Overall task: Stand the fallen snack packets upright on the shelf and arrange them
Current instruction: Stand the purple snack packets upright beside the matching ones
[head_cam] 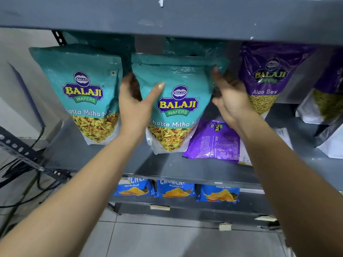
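A teal Khatta Mitha Mix packet (178,101) stands upright in the middle of the grey shelf (167,169). My left hand (135,106) grips its left edge, thumb across the front. My right hand (230,97) holds its right edge, fingers behind the packet. A second teal packet (87,93) stands upright to the left. A purple packet (215,140) lies flat on the shelf under my right wrist. A purple Aloo Sev packet (265,78) stands upright to the right.
More purple-and-white packets (323,106) lean at the far right. Blue chips packets (174,190) line the lower shelf. The shelf above (167,17) hangs low over the packets. Cables and a metal bracket (22,153) lie at the left, above the tiled floor.
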Motion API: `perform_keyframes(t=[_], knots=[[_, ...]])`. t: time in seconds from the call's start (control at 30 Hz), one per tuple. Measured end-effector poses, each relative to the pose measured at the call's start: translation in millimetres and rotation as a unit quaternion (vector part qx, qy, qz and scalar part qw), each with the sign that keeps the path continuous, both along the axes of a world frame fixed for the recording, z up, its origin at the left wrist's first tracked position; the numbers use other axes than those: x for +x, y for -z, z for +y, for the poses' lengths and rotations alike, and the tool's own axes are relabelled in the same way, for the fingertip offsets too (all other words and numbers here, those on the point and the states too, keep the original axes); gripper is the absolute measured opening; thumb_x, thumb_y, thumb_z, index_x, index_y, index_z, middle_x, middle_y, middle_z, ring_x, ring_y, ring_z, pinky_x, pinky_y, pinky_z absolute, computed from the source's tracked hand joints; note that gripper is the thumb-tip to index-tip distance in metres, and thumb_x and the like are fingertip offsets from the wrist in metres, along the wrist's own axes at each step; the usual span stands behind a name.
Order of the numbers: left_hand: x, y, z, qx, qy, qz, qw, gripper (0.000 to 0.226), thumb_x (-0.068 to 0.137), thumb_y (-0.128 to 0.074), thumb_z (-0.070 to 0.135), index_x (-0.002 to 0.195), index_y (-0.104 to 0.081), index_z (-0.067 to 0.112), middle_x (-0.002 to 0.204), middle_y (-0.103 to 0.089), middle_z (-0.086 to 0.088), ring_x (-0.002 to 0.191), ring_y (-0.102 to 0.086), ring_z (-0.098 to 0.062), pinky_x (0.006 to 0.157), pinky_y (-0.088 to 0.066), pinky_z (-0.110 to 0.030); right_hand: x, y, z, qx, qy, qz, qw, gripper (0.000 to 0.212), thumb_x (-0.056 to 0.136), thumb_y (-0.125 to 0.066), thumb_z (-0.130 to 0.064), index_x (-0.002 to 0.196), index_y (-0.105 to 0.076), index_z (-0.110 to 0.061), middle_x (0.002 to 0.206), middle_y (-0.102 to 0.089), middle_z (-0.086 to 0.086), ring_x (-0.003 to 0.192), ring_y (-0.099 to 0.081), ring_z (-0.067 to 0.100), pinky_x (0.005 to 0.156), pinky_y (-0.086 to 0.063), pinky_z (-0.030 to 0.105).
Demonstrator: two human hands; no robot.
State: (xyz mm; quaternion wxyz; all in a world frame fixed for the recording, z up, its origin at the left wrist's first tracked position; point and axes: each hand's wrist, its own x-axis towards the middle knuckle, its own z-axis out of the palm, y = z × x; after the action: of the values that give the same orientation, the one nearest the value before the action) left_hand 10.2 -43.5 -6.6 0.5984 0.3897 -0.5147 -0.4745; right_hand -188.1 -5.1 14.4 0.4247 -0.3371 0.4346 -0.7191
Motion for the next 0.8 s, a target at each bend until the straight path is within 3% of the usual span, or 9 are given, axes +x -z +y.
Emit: perform_keyframes(t=[0.07, 0.13, 0.23, 0.33, 0.4, 0.47, 0.57, 0.67, 0.8], knots=[[-2, 24, 15, -0.015, -0.08, -0.067, 0.994, 0.077, 0.07, -0.087, 0.029, 0.132, -0.046, 0.007, 0.131, -0.06, -0.01, 0.123, -0.061, -0.023, 0.108, -0.048, -0.04, -23, 8, 9, 0.058, 0.027, 0.061, 0.996, 0.017, 0.097, -0.061, -0.024, 0.081, -0.063, -0.018, 0.058, -0.072, -0.012, 0.057, -0.067, -0.001, 0.08, -0.055, 0.029], [-5, 49, 37, -0.026, -0.161, -0.156, 0.974, 0.08, 0.067, -0.088, 0.037, 0.129, -0.047, 0.007, 0.127, -0.053, -0.006, 0.12, -0.055, -0.025, 0.107, -0.044, -0.038, -61, 27, 21, 0.134, 0.061, 0.213, 0.966, 0.014, 0.093, -0.068, -0.028, 0.09, -0.07, -0.015, 0.074, -0.078, -0.005, 0.062, -0.067, 0.0, 0.068, -0.052, 0.016], [-23, 78, 75, -0.001, -0.205, -0.187, 0.961, 0.05, 0.07, -0.086, 0.03, 0.102, -0.051, 0.015, 0.101, -0.05, -0.001, 0.089, -0.052, -0.015, 0.086, -0.043, -0.032, -118, 44, 38, 0.247, 0.0, 0.456, 0.855, 0.043, 0.074, -0.086, -0.026, 0.112, -0.073, -0.009, 0.111, -0.075, 0.008, 0.097, -0.07, 0.015, 0.094, -0.055, 0.03], [-54, 93, 102, 0.159, -0.048, -0.165, 0.972, 0.028, 0.084, -0.077, 0.028, 0.072, -0.056, 0.014, 0.063, -0.058, 0.0, 0.047, -0.05, -0.003, 0.059, -0.042, -0.027, -157, 47, 50, 0.388, -0.101, 0.566, 0.72, 0.067, 0.07, -0.088, -0.036, 0.127, -0.065, -0.009, 0.129, -0.065, 0.008, 0.118, -0.06, 0.022, 0.095, -0.043, 0.027], [-80, 95, 118, 0.311, 0.139, -0.189, 0.921, 0.041, 0.091, -0.064, 0.045, 0.072, -0.06, 0.009, 0.059, -0.066, -0.007, 0.038, -0.058, -0.009, 0.043, -0.045, -0.022, -170, 46, 51, 0.453, -0.148, 0.619, 0.624, 0.073, 0.063, -0.081, -0.063, 0.116, -0.069, -0.015, 0.123, -0.065, 0.004, 0.113, -0.06, 0.023, 0.087, -0.043, 0.03], [-111, 98, 130, 0.416, 0.257, -0.149, 0.859, 0.049, 0.091, -0.058, 0.053, 0.085, -0.06, 0.005, 0.072, -0.071, -0.017, 0.046, -0.068, -0.017, 0.041, -0.053, -0.023, -180, 45, 46, 0.473, -0.182, 0.641, 0.576, 0.079, 0.052, -0.071, -0.083, 0.085, -0.07, -0.011, 0.097, -0.069, 0.004, 0.091, -0.062, 0.022, 0.079, -0.046, 0.033], [-157, 103, 135, 0.468, 0.265, -0.029, 0.842, 0.041, 0.089, -0.065, 0.05, 0.1, -0.061, 0.01, 0.093, -0.067, -0.021, 0.069, -0.071, -0.026, 0.056, -0.062, -0.026, -178, 34, 53, 0.525, -0.23, 0.587, 0.573, 0.056, 0.064, -0.075, -0.073, 0.069, -0.059, -0.02, 0.076, -0.061, -0.002, 0.071, -0.055, 0.014, 0.062, -0.039, 0.027], [-189, 107, 139, 0.434, 0.232, -0.011, 0.87, 0.027, 0.09, -0.069, 0.038, 0.099, -0.064, 0.013, 0.089, -0.066, -0.015, 0.077, -0.063, -0.028, 0.062, -0.058, -0.027, -185, 41, 69, 0.554, -0.307, 0.459, 0.624, 0.039, 0.081, -0.071, -0.055, 0.103, -0.068, -0.023, 0.109, -0.072, -0.003, 0.094, -0.064, 0.013, 0.079, -0.046, 0.027], [-200, 117, 159, 0.389, 0.214, -0.016, 0.896, 0.028, 0.089, -0.073, 0.017, 0.107, -0.065, -0.003, 0.092, -0.067, -0.02, 0.082, -0.059, -0.03, 0.071, -0.06, -0.031, -211, 56, 94, 0.5, -0.304, 0.372, 0.721, 0.059, 0.07, -0.079, -0.056, 0.115, -0.073, -0.017, 0.113, -0.078, 0.007, 0.104, -0.075, 0.023, 0.093, -0.057, 0.036]])
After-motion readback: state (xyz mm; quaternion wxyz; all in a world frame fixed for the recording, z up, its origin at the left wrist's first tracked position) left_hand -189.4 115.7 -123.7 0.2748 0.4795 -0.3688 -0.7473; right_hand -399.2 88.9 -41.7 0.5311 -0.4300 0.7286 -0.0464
